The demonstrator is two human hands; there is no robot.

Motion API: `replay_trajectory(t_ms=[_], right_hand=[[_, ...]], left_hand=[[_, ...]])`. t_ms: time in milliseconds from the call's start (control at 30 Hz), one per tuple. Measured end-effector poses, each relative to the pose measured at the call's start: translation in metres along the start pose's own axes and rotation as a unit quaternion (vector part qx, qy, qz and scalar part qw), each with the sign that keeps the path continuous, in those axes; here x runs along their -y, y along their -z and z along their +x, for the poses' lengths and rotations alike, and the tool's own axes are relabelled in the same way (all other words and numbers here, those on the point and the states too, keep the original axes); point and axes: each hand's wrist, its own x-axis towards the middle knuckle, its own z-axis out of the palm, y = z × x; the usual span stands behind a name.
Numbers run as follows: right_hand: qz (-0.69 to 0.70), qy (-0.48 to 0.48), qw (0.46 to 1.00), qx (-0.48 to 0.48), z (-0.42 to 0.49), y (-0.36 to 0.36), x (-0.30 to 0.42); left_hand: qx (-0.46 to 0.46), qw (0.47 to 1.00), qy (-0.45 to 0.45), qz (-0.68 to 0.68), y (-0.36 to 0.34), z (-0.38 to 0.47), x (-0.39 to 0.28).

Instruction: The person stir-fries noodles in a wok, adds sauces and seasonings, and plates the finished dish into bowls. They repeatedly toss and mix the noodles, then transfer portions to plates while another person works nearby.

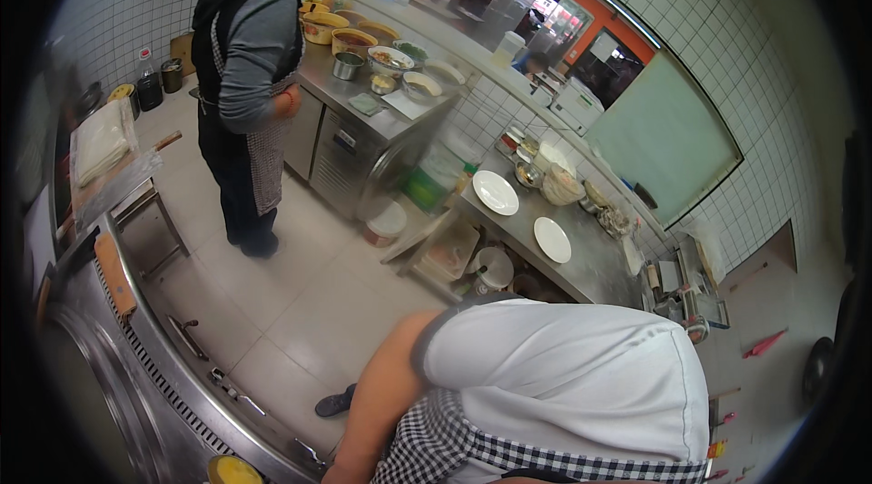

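Both of my hands are out of view. One bare arm (385, 382), below a white sleeve with a grey cuff, runs down to the bottom edge, where the picture cuts it off. A black-and-white checked apron (429, 433) covers my front. Before me curves a steel cooking range (163, 409) with a slotted drain along its rim. At its near end, partly cut off, is a round container of something yellow (235, 469). A wooden piece (114, 273) lies across the far rim. Metal tap levers (235, 392) stick out of the range's front.
A co-worker (248, 89) stands by a steel counter (395, 123) bearing yellow pots (353, 41) and bowls. Two white plates (495, 192) (552, 239) rest on a second steel table (521, 232). A lidded white bucket (385, 222) stands on the tiled floor (306, 300). Plastic-wrapped sheets (102, 147) lie at left.
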Motion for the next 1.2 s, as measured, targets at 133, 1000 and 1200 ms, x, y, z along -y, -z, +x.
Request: replay_trajectory(t_ms=[133, 1000, 1200], right_hand=[[0.007, 0.038, 0.999, -0.026, -0.001, 0.003, 0.004], [-0.006, -0.049, 0.997, -0.061, -0.015, 0.035, 0.0], [-0.019, -0.052, 0.997, -0.048, -0.012, 0.04, 0.007]], left_hand=[[-0.001, 1.0, 0.001, 0.008, -0.002, 0.001, -0.001], [0.013, 0.996, 0.033, 0.078, -0.021, 0.01, -0.003], [0.002, 0.997, 0.023, 0.076, -0.017, 0.004, -0.007]])
